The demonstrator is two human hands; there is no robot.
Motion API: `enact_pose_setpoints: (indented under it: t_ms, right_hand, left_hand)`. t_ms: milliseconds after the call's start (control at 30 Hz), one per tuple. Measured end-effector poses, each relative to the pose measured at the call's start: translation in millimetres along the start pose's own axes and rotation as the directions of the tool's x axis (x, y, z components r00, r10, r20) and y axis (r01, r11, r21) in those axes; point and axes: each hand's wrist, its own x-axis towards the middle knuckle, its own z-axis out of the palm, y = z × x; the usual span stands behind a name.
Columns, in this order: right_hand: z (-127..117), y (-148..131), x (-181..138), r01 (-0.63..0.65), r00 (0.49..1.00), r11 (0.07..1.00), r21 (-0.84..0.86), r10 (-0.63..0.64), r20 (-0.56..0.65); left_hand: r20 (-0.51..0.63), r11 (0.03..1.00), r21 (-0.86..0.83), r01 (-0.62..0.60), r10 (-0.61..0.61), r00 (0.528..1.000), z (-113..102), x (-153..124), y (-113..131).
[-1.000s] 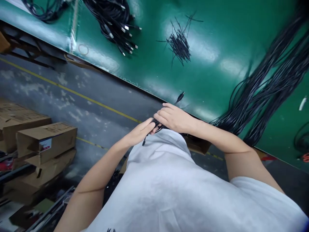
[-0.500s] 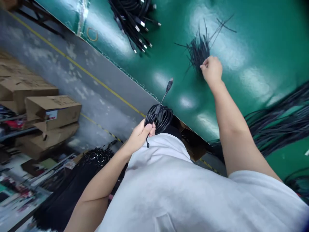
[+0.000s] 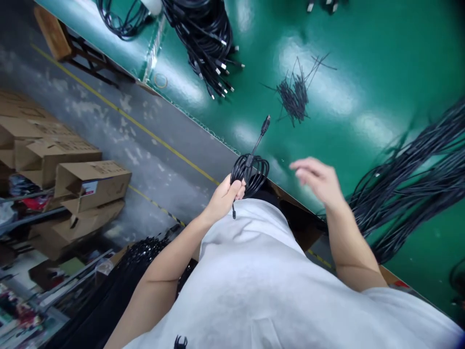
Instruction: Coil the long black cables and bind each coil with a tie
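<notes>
My left hand is closed around a coiled black cable just in front of my shirt. One connector end sticks up out of the coil, and a smaller end hangs below my fingers. Over the near edge of the green table, my right hand is slightly blurred, with its fingers drawn together. Whatever thin thing may be between those fingertips cannot be made out. Beyond it, a loose pile of short black twist ties lies on the table.
A bundle of black cables with metal plugs lies at the upper left of the green table. Long black cables spread over the right side. Cardboard boxes stand across the aisle, and a wooden stool is at the far left.
My right hand has left the pile of twist ties and come back toward my body, nearer the coil. The left hand still grips the coiled cable. The view has shifted somewhat.
</notes>
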Motion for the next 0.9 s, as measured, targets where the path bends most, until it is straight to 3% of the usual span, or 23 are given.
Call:
enact_pose_setpoints:
  t_ms: [67,133,233,300,367,467,533,600,633,667,700,767,833,900]
  right_hand:
    - [40,-9,-39,-0.106,0.981,0.988,0.109,0.086,0.176]
    - [82,-14,-56,-0.233,0.960,0.940,0.250,0.182,0.210]
    - [128,-24,-51,-0.270,0.963,0.790,0.551,0.225,0.149]
    - [143,-35,-42,-0.197,0.977,0.709,0.677,0.201,0.074]
    - [152,-45,-38,-0.135,0.983,0.698,0.703,0.183,0.008]
    - [163,-53,-41,-0.081,0.991,0.775,0.626,0.129,-0.031]
    - [171,-57,-47,-0.022,0.998,0.873,0.487,0.045,-0.037]
    - [178,-60,-53,0.107,0.993,0.974,0.197,-0.095,-0.069]
    - [181,-63,-56,0.189,0.979,0.982,-0.010,-0.189,-0.079]
    - [182,-66,-58,0.271,0.954,0.934,-0.234,-0.293,-0.065]
    - [183,-69,-59,0.351,0.917,0.827,-0.440,-0.398,-0.017]
    - [181,-78,-58,0.513,0.807,0.508,-0.693,-0.561,0.186]
    - [175,-90,-52,0.658,0.653,0.198,-0.726,-0.630,0.420]
    - [170,-103,-43,0.742,0.525,-0.010,-0.671,-0.614,0.589]
  left_hand:
    - [0.059,0.997,0.077,-0.015,0.010,0.998,-2,-3,2]
    - [0.119,0.977,0.210,-0.038,0.014,0.993,-5,-8,3]
    - [0.234,0.941,0.326,-0.092,0.014,0.972,-10,-16,2]
    - [0.289,0.958,0.266,-0.106,0.026,0.957,-14,-21,-3]
    - [0.275,0.981,0.161,-0.113,0.066,0.959,-19,-27,-9]
    - [0.168,0.985,0.058,-0.162,0.150,0.974,-30,-36,-19]
    - [0.112,0.971,0.101,-0.218,0.207,0.972,-38,-43,-23]
    - [0.080,0.935,0.240,-0.261,0.249,0.965,-47,-49,-25]
    - [0.064,0.906,0.324,-0.273,0.267,0.961,-52,-53,-25]
    - [0.046,0.873,0.400,-0.278,0.284,0.958,-56,-55,-25]
    - [0.029,0.843,0.461,-0.279,0.300,0.953,-61,-57,-24]
    - [0.019,0.810,0.519,-0.272,0.307,0.951,-69,-57,-22]
    - [0.063,0.826,0.506,-0.248,0.252,0.966,-76,-55,-18]
    - [0.127,0.866,0.454,-0.210,0.170,0.977,-82,-51,-15]
